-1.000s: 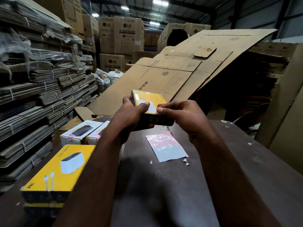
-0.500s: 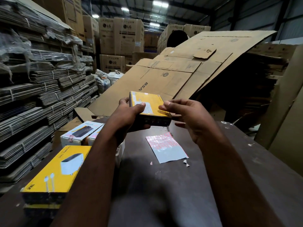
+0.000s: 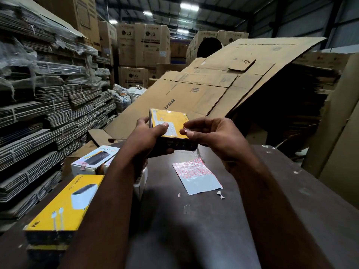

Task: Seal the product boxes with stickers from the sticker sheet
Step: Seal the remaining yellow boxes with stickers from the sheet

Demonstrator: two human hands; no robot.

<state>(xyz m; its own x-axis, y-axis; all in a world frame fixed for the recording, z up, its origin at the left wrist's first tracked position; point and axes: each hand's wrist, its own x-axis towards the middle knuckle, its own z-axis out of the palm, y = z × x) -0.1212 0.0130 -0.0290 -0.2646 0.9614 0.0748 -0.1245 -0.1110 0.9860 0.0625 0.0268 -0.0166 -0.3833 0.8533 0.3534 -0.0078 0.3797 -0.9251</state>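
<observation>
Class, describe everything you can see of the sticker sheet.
The sticker sheet lies flat on the dark table, with nothing resting on it. It looks like glossy paper. Rows of small red-and-white stickers fill its far part, and the near part is bare pale backing. Its near right corner is ragged, and scraps lie beside it.

Left hand [image 3: 147,139]: box [image 3: 172,121]; right hand [image 3: 218,136]: sticker [image 3: 186,130]
</observation>
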